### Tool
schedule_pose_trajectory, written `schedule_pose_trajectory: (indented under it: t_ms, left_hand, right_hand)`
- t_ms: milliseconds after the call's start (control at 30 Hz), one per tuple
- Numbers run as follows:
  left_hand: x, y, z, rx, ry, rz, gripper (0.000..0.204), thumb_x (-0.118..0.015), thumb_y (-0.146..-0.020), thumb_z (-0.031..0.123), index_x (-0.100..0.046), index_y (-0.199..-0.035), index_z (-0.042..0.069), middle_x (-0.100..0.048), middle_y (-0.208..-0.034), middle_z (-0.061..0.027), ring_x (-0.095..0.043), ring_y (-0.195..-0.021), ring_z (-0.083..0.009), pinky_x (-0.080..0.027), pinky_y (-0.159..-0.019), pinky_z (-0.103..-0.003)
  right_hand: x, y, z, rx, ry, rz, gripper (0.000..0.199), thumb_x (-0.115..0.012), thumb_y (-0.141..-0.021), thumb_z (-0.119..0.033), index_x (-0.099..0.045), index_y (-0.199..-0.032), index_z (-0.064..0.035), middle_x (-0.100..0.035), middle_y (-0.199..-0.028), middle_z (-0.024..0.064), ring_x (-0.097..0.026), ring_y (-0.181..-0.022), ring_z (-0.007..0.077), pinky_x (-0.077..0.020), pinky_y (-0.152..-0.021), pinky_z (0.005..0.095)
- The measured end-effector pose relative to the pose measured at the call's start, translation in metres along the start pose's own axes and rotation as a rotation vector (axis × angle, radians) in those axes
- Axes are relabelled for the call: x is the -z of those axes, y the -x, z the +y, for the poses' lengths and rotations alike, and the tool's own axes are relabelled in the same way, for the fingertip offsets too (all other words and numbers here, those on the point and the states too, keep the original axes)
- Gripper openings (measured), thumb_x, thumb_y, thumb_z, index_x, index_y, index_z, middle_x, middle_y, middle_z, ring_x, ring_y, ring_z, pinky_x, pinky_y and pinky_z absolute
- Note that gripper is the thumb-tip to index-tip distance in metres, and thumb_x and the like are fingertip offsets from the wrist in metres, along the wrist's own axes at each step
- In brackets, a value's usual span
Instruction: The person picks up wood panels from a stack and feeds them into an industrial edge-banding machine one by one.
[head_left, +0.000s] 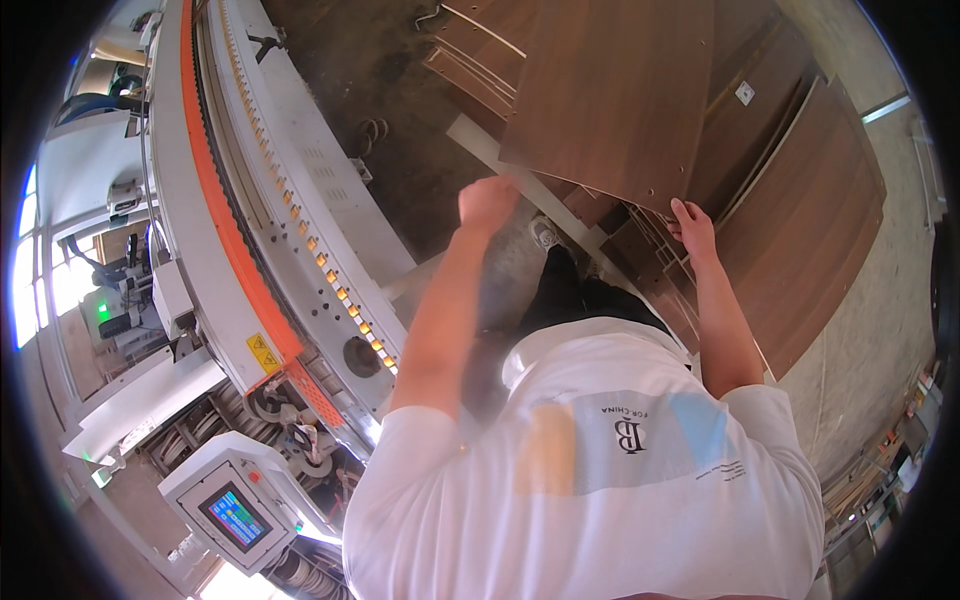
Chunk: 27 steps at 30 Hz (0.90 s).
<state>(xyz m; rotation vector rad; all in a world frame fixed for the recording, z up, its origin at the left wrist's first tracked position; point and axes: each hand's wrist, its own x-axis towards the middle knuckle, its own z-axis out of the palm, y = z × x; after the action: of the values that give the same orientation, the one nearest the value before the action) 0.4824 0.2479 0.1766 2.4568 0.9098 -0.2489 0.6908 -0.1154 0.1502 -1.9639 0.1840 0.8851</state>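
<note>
Walnut-brown panel [610, 95] gripped at its edges by both hands: left [487, 203], right [693, 226]

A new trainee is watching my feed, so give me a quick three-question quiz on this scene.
1. True or false: the right hand has its fingers on the lower edge of the brown panel.
2. The long machine with the orange strip stands on the person's: A) left, B) right, C) lap.
3. Fill in: the left hand, near the panel's lower corner, is closed into a ____.
Key: 1 true; 2 A; 3 fist.
</note>
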Motion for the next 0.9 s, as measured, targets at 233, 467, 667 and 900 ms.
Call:
schedule_pose_trajectory:
  t_ms: [233,467,667,900]
  left_hand:
    - [0.022,-0.011,-0.014,0.261,-0.083,0.091,0.035,-0.051,-0.096,0.046,-0.073,-0.093,0.018,-0.073,-0.094,-0.0123,-0.068,-0.093,-0.0375,-0.053,-0.079,-0.049]
    - [-0.011,-0.008,-0.005,0.011,-0.039,0.023,0.037,-0.053,-0.097,0.048,-0.071,-0.091,0.017,-0.072,-0.089,-0.0128,-0.068,-0.088,-0.0377,-0.053,-0.077,-0.049]
    - [0.013,-0.009,-0.004,0.164,-0.085,0.055,0.034,-0.051,-0.097,0.043,-0.072,-0.094,0.016,-0.074,-0.092,-0.0123,-0.069,-0.091,-0.0363,-0.053,-0.079,-0.049]
    - [-0.014,-0.008,-0.008,0.011,-0.024,0.124,0.043,-0.051,-0.098,0.052,-0.067,-0.084,0.014,-0.071,-0.085,-0.0136,-0.067,-0.085,-0.039,-0.052,-0.073,-0.05]
  right_hand:
    - [0.006,-0.001,-0.001,-0.007,0.049,-0.031,0.048,-0.067,-0.096,-0.047,-0.067,-0.122,-0.0065,-0.066,-0.099,-0.0024,-0.064,-0.077,0.0071,-0.0499,-0.07,0.0228]
    - [0.001,0.001,-0.001,0.024,0.014,-0.006,0.047,-0.068,-0.095,-0.044,-0.069,-0.118,-0.0031,-0.069,-0.095,0.0007,-0.066,-0.075,0.0091,-0.0506,-0.067,0.0244]
    - [0.004,-0.001,0.001,0.031,0.06,0.009,0.048,-0.069,-0.095,-0.044,-0.07,-0.119,-0.0029,-0.07,-0.096,0.0017,-0.067,-0.076,0.0096,-0.0512,-0.068,0.0247]
    - [0.001,0.0,-0.001,0.005,0.044,0.01,0.049,-0.069,-0.095,-0.045,-0.069,-0.12,-0.0031,-0.069,-0.097,0.0009,-0.066,-0.077,0.0089,-0.0509,-0.068,0.024]
